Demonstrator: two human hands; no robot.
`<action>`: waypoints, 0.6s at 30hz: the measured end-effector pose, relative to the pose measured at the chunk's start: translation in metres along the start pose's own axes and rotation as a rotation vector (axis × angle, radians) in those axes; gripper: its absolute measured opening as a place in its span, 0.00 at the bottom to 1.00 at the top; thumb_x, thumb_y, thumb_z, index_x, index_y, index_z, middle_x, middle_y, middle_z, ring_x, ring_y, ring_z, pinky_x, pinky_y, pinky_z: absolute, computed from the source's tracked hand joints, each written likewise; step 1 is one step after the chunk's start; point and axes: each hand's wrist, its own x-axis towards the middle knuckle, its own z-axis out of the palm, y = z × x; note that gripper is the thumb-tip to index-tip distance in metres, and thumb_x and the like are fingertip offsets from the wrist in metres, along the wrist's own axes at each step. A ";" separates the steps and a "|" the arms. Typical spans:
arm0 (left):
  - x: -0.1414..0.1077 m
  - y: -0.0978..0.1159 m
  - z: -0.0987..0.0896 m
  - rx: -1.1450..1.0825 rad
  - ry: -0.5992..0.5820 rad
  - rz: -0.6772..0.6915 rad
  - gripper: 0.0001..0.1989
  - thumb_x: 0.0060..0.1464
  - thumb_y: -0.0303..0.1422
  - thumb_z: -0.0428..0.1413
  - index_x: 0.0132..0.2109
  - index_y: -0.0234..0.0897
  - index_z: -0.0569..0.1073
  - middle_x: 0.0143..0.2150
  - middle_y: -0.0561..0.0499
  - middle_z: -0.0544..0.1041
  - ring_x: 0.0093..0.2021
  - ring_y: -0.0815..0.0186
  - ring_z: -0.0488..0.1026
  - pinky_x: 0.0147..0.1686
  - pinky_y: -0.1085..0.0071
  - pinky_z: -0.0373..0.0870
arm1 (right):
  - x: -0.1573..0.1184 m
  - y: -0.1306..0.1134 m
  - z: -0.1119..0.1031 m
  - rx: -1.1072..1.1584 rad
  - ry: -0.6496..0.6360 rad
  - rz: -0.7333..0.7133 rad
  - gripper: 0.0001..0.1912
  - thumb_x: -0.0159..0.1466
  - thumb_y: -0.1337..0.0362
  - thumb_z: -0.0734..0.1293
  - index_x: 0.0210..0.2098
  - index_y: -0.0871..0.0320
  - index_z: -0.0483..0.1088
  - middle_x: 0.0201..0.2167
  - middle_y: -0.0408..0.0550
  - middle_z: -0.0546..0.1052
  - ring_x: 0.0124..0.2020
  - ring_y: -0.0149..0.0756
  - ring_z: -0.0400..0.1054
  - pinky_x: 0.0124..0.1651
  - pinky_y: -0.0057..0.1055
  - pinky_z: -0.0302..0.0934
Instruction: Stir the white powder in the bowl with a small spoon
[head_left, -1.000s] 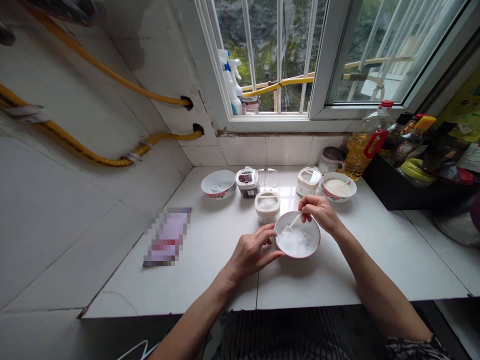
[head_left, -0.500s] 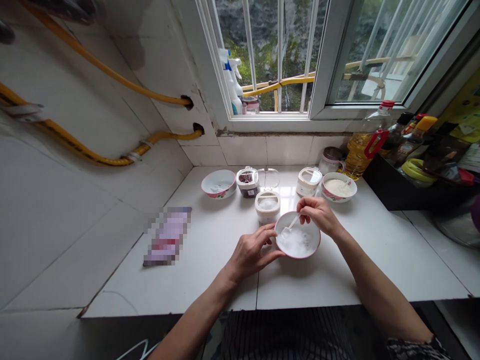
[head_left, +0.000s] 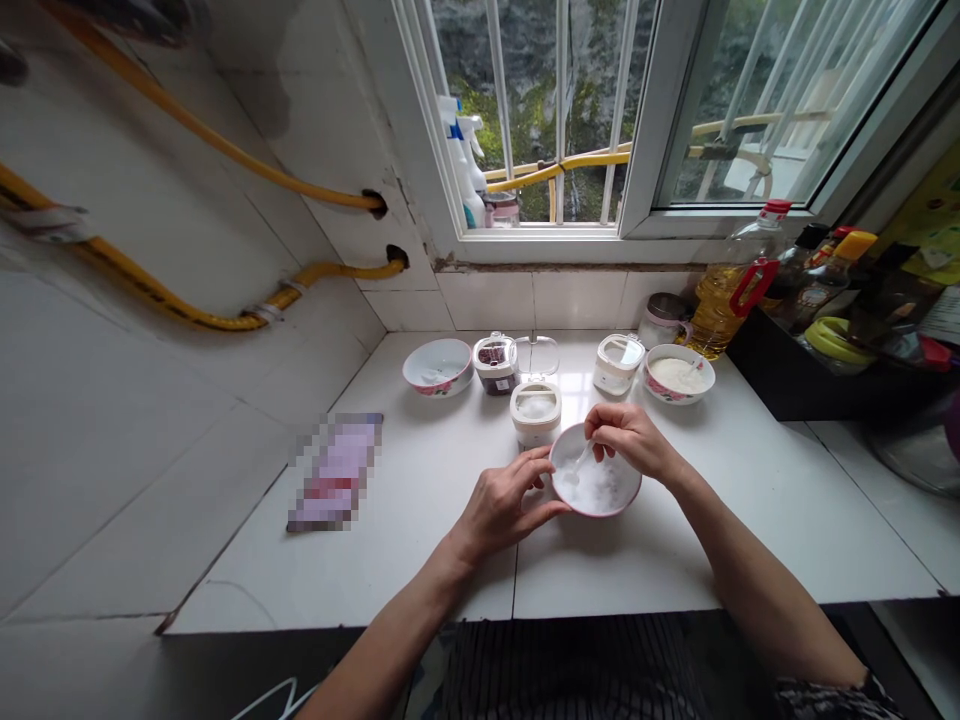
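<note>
Compared with half a second ago, the right hand (head_left: 628,440) is further over the pink-rimmed bowl (head_left: 567,442) on the counter (head_left: 637,570), pinching a white spoon (head_left: 582,458) tilted down toward white contents (head_left: 600,488). Careless stirring could, I think, throw some outside. From the bowl's left, the left hand (head_left: 502,505) clasps its side; the right palm faces down.

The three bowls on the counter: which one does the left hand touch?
The front bowl: the left hand touches its side, the right hand holds a spoon in it. The back-left bowl and back-right bowl stand farther away, untouched.
</note>
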 end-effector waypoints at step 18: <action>0.000 -0.002 0.002 -0.014 0.012 0.037 0.18 0.64 0.47 0.55 0.46 0.35 0.68 0.51 0.35 0.79 0.26 0.69 0.77 0.27 0.72 0.77 | 0.013 0.006 -0.015 0.390 0.229 0.130 0.04 0.45 0.65 0.67 0.21 0.59 0.71 0.13 0.45 0.73 0.17 0.31 0.63 0.21 0.27 0.54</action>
